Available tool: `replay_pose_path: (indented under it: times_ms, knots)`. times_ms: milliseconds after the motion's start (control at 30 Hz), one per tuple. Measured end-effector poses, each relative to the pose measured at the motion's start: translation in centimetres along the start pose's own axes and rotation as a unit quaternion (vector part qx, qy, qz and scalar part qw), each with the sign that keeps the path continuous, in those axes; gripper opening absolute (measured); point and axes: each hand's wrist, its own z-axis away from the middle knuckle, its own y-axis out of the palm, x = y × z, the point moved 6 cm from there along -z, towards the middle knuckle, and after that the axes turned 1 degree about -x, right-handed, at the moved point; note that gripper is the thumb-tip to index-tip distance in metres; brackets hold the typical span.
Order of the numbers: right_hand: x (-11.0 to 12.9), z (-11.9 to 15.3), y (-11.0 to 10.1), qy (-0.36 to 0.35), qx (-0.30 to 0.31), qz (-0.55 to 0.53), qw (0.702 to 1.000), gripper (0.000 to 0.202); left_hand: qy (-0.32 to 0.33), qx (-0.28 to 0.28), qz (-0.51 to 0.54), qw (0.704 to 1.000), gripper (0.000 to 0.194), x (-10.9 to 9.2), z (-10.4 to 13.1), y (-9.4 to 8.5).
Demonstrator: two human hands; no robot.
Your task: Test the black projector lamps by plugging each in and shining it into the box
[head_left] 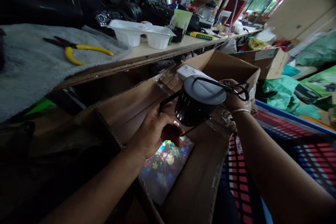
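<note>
Above an open cardboard box (pixel 202 168), a black projector light (pixel 191 108) with a grey round back hangs tilted, lens side downward. My left hand (pixel 157 126) is closed around its thin black bracket on the near left side. My right hand (pixel 232 99) is behind and right of the light, closed at its bunched black cord (pixel 243 92); its fingertips are partly hidden. Coloured stars and snowman-like shapes glow on a pale sheet (pixel 168 178) in the box. A white power strip (pixel 187 71) lies just behind the light.
Along the bench (pixel 147 53) lie yellow-handled pliers (pixel 75 49) on a grey cloth (pixel 31 63), a white plastic tray (pixel 157 36) and a yellow-green tool (pixel 202 36). A red-and-blue basket (pixel 246 175) stands right of the box. Green bags (pixel 280 91) are piled farther right.
</note>
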Motion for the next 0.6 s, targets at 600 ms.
replay_pose_path:
  times_ms: [600]
  knots:
    - [-0.27, -0.02, 0.04, -0.008, 0.007, -0.030, 0.999, 0.023, 0.002, -0.004, 0.000, 1.000, 0.041, -0.14, 0.08, 0.07]
